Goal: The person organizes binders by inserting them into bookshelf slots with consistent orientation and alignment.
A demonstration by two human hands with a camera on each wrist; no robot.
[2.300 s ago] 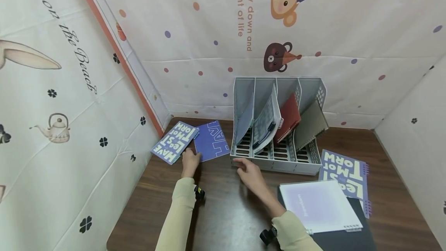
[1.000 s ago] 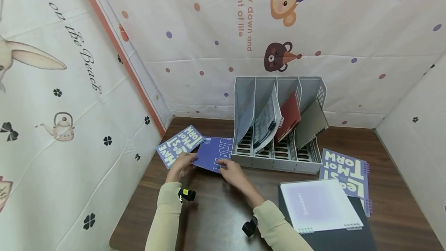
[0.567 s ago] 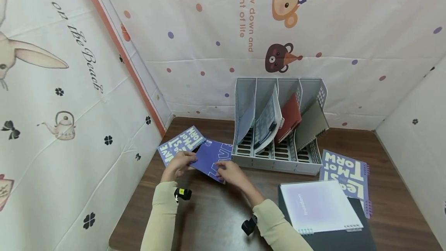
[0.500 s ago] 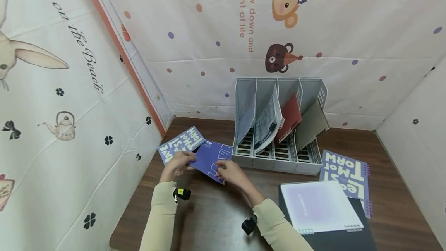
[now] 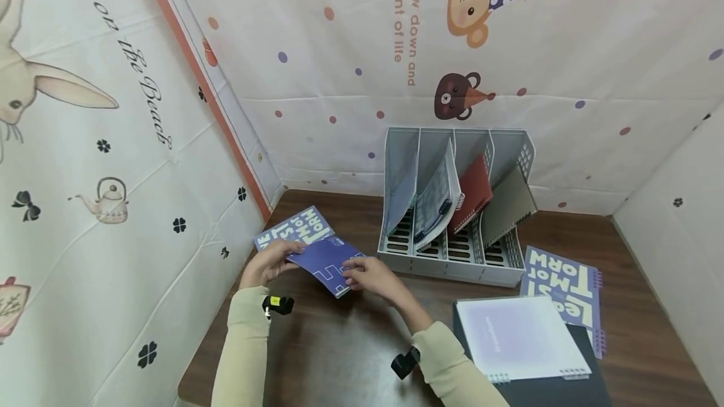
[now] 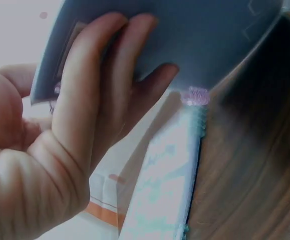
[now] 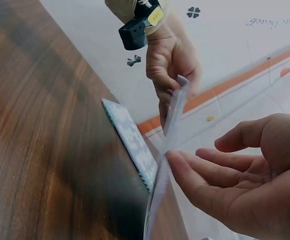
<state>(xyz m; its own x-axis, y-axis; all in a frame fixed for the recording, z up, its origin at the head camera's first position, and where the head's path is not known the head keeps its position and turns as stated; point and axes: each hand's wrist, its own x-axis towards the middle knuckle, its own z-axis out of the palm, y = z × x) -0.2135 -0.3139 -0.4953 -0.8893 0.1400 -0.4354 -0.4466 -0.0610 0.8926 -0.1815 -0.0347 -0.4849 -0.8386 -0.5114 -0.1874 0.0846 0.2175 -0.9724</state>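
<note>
A blue spiral notebook (image 5: 328,261) with outlined white lettering is raised and tilted above the table. My left hand (image 5: 270,261) grips its left end, thumb on one face and fingers on the other; the left wrist view shows these fingers (image 6: 79,85) against the cover and a pinkish coil (image 6: 197,96) on its edge. My right hand (image 5: 370,276) is at the opposite end. In the right wrist view one fingertip (image 7: 174,159) touches the notebook, while the thumb stands away from it. Behind lies another blue notebook (image 5: 300,223) with pale block letters, partly covered.
A grey file rack (image 5: 452,269) with several slots stands at the back, holding a red notebook (image 5: 474,192), an olive one (image 5: 506,206) and others. To the right lie a white-and-lilac notebook (image 5: 517,335), a dark folder (image 5: 582,369) and a lettered purple notebook (image 5: 577,281).
The outlined notebook, flat on the table at first, has been taken hold of by my left hand, turned, lifted and drawn left. My right hand has come from the rack's front to its edge.
</note>
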